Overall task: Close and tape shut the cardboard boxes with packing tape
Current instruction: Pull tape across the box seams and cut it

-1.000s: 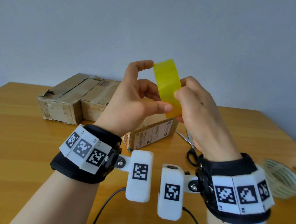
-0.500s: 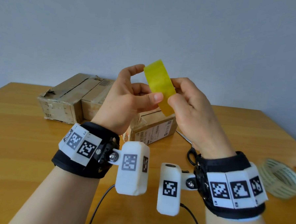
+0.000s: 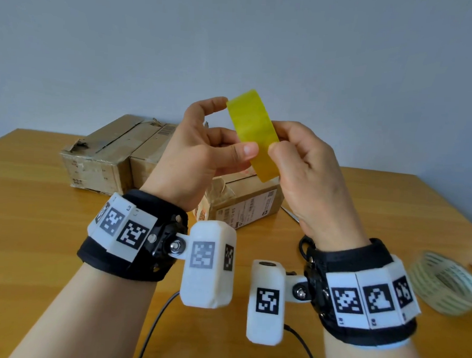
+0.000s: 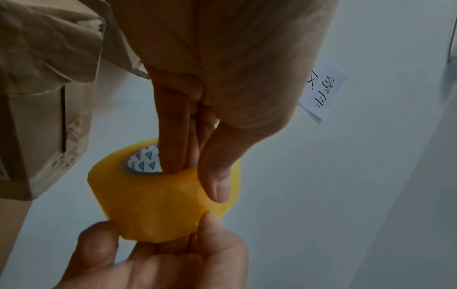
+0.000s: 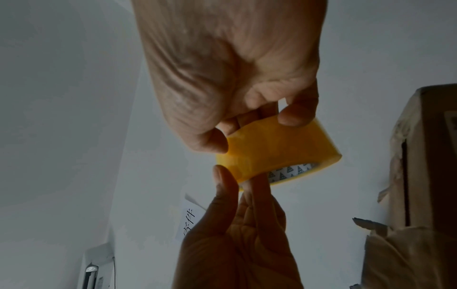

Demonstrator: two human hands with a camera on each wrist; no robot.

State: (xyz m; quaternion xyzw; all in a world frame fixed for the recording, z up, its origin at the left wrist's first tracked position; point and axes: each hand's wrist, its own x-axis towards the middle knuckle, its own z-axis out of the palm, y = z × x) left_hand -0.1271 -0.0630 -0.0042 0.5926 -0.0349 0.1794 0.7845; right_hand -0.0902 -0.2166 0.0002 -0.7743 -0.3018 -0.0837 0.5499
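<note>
Above the wooden table (image 3: pixel 35 223), yellow tape roll (image 3: pixel 255 136) pinched between left hand (image 3: pixel 192 160) and right hand (image 3: pixel 309 166), box (image 3: pixel 244 206) at six o'clock; likely light, stiff, slick; best gripped through core.

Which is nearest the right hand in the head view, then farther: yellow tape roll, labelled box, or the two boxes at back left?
1. yellow tape roll: held in the right hand, left hand on it too.
2. labelled box: on the table just below the hands.
3. two boxes at back left: farthest, near the wall.
</note>
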